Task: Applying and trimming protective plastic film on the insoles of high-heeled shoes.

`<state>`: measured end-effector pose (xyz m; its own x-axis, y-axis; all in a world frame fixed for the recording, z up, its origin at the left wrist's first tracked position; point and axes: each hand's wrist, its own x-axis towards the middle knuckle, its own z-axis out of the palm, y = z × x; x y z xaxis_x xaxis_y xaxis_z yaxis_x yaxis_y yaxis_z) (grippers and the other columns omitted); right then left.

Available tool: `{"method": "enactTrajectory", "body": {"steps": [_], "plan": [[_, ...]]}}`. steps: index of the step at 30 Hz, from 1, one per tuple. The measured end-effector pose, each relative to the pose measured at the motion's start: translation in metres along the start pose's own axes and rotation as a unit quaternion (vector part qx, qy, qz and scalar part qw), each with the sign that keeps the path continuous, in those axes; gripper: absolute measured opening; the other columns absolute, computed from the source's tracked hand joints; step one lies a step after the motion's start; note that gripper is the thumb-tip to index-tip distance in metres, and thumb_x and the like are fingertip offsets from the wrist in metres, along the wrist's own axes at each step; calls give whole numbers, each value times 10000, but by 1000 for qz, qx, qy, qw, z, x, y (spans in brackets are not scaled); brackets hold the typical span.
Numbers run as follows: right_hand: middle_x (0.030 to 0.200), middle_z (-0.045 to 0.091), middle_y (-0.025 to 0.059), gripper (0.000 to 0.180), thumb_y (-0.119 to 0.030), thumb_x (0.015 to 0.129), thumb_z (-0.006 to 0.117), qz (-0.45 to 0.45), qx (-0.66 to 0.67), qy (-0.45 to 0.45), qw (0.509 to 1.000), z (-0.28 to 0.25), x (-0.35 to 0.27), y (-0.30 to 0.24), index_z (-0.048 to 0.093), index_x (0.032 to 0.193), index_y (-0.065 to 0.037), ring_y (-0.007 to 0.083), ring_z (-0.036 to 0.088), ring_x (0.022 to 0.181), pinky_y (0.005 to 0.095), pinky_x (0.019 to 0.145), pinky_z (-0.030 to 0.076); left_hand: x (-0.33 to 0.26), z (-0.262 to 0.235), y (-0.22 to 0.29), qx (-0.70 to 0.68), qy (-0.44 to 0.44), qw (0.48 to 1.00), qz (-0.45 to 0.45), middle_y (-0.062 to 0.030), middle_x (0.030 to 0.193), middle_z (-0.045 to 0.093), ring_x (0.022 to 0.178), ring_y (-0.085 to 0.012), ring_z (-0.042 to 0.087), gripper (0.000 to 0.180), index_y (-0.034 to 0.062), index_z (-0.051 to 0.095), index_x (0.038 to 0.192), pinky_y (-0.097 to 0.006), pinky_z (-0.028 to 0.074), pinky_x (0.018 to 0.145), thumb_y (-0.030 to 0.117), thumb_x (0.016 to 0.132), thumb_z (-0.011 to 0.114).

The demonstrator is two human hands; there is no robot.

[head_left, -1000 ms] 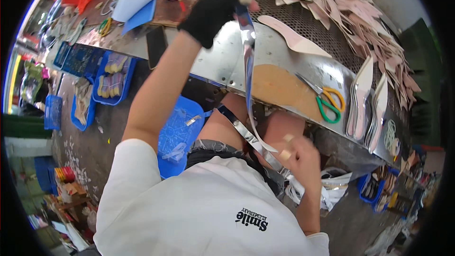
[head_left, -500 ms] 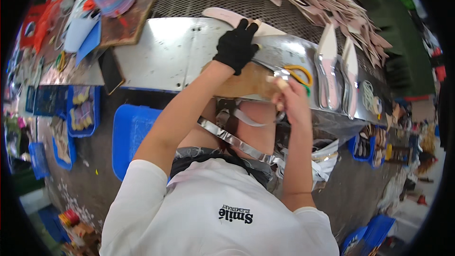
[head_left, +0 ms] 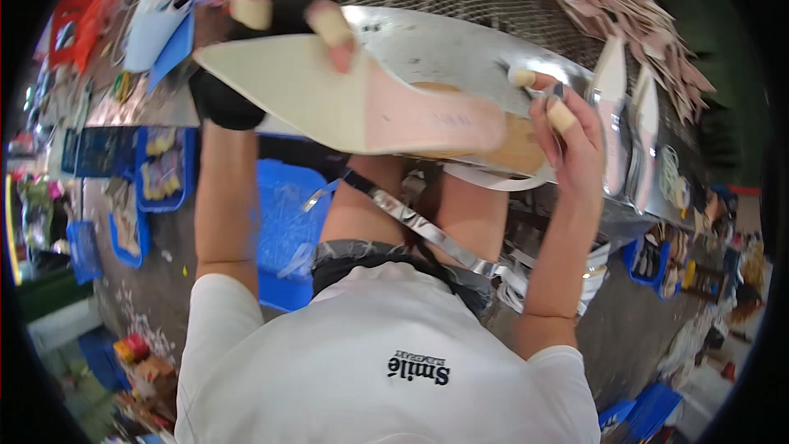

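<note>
My left hand (head_left: pixel 283 18), in a black glove with taped fingertips bare, grips a pointed insole (head_left: pixel 304 94). The insole is cream at its pointed front and pink at the heel, and is held up over the bench edge with its heel toward my right hand. My right hand (head_left: pixel 569 125) is bare, with tape on the thumb and a finger; its fingers are curled. A narrow white strip (head_left: pixel 501 181) hangs in a curve over my lap and runs up to this hand, which appears to hold it. A small dark item between the fingers is unclear.
Below the insole lies a brown board (head_left: pixel 518 148) on the metal bench (head_left: pixel 460 37). Standing insole stacks (head_left: pixel 612 103) are at the right, with a pile of pinkish pieces (head_left: pixel 612 12) behind. A blue bin (head_left: pixel 283 238) sits left of my legs. A shiny strap (head_left: pixel 427 234) crosses my lap.
My left hand has lifted the insole off the bench and brought it left and nearer, turning it. My right hand has moved right and up, the white strip following. The yellow-handled scissors no longer show.
</note>
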<state>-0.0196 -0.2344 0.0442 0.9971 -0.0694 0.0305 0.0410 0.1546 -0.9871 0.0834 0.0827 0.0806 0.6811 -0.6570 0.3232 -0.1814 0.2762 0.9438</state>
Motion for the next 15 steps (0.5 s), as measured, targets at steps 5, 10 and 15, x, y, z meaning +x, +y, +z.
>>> {"method": "enactTrajectory", "body": {"steps": [5,10,15], "plan": [[991,573,85,185,-139,844,579,40,-164,-279,945,26,1,-5,660,919,10,18,437,485,154,430,330,-3,3,-26,-40,-162,986,18,-112,869,598,790,-180,577,826,-38,578,887,-267,445,707,690,898,190],[886,590,49,188,-73,775,622,-29,-327,-218,919,25,2,11,642,923,42,68,486,534,235,498,390,6,-5,-21,-4,-62,995,-82,-69,1068,628,911,-135,596,660,14,610,1090,-258,467,810,574,953,288],[875,596,77,178,-63,751,629,-132,-478,-76,865,22,-6,46,649,905,26,90,496,575,243,530,406,20,-3,-51,453,-42,890,-26,-70,1132,620,949,-187,612,445,56,580,1171,-318,484,801,271,785,632]]}}
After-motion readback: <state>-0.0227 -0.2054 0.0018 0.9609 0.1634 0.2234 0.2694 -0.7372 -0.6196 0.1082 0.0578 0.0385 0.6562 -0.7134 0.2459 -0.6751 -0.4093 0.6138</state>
